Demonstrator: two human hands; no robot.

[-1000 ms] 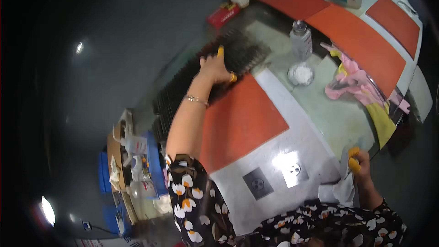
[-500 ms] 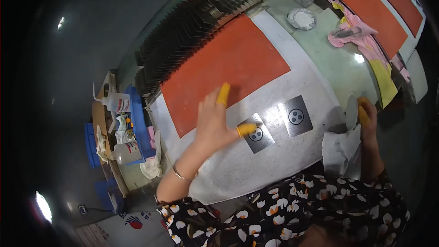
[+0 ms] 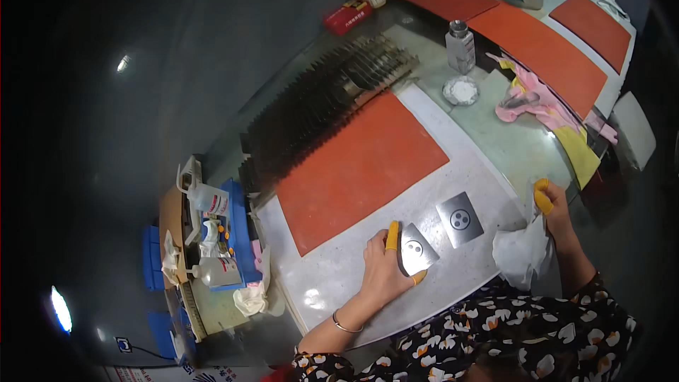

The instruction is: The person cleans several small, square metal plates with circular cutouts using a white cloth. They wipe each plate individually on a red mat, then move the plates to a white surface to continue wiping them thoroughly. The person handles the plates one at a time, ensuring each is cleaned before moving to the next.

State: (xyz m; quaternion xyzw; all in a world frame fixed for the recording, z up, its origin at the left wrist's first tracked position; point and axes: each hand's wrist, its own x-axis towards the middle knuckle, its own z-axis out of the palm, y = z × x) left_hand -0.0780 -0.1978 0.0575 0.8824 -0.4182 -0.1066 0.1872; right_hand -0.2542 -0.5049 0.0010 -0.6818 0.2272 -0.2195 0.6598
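A square metal plate (image 3: pixel 419 249) with a dark round three-dot mark lies at the front of the work surface. My left hand (image 3: pixel 385 265), with yellow finger cots on index finger and thumb, grips this plate by its left side and near corner. Just to its right, a similar plate (image 3: pixel 460 220) lies flat and untouched. At the right edge of the surface my right hand (image 3: pixel 557 211), also wearing a yellow finger cot, is closed on a crumpled white cloth (image 3: pixel 522 251) that hangs below its fingers.
Behind the plates lies an orange mat (image 3: pixel 364 170), then a rack of upright dark plates (image 3: pixel 318 102). A dish of white material (image 3: pixel 461 90), a bottle (image 3: pixel 460 48) and pink-yellow gloves (image 3: pixel 527 102) are at far right. A blue tray (image 3: pixel 240 230) with bottles stands left.
My left hand has come down and to the right, from hovering over the left plate to gripping its edges. My right hand still has the cloth; the grey oval beside it is out of sight.
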